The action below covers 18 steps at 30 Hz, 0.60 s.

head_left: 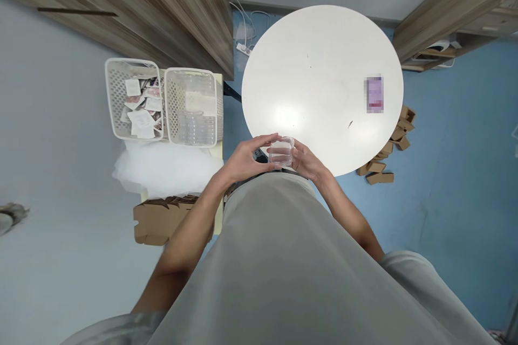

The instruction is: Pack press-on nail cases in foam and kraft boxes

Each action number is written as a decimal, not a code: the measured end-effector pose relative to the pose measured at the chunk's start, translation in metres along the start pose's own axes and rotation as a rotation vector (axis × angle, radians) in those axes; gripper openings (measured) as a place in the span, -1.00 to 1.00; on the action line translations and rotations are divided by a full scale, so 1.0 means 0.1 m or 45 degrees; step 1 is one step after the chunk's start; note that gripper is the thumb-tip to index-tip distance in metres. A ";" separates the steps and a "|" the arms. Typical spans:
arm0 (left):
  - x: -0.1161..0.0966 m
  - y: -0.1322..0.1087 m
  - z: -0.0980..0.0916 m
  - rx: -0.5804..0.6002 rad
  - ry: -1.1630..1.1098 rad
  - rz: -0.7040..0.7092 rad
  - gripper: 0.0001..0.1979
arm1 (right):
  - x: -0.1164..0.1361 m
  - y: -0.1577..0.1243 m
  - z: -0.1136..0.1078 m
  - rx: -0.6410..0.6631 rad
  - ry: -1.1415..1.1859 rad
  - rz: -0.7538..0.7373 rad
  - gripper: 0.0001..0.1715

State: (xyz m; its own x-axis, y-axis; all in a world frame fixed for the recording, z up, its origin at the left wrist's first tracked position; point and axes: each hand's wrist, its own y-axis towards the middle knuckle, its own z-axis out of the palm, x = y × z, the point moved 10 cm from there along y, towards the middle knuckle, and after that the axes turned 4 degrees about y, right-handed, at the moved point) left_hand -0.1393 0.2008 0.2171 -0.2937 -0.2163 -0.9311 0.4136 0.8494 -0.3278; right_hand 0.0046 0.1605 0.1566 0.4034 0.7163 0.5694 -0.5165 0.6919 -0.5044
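Observation:
Between my two hands, close to my body at the near edge of the round white table, is a small clear plastic box. My left hand grips its left side, thumb and fingers spanning near and far edges. On the other side, my right hand holds the box with its fingers curled round it, partly seen through the clear walls. Whether the box has anything inside cannot be made out; it looks see-through.
At left, one white basket holds printed packets, and another holds clear plastic boxes. White wrapping sheets and flat brown cartons lie nearer. A blurred purple item rests on the table. Small brown boxes lie on the floor at right.

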 end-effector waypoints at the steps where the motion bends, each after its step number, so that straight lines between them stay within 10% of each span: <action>1: -0.03 -0.01 -0.02 -0.001 0.038 -0.001 -0.11 | -0.03 -0.01 0.01 -0.005 0.017 0.011 0.04; 18: 0.10 0.09 0.12 0.033 0.026 0.020 -0.23 | 0.35 -0.10 -0.15 -0.247 -0.424 -0.357 -0.10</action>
State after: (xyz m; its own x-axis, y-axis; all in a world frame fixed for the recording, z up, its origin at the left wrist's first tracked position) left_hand -0.1282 0.2002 0.2031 -0.3042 -0.1930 -0.9328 0.4406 0.8397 -0.3174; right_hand 0.0356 0.1799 0.1723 0.2268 0.4532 0.8621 -0.2585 0.8814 -0.3953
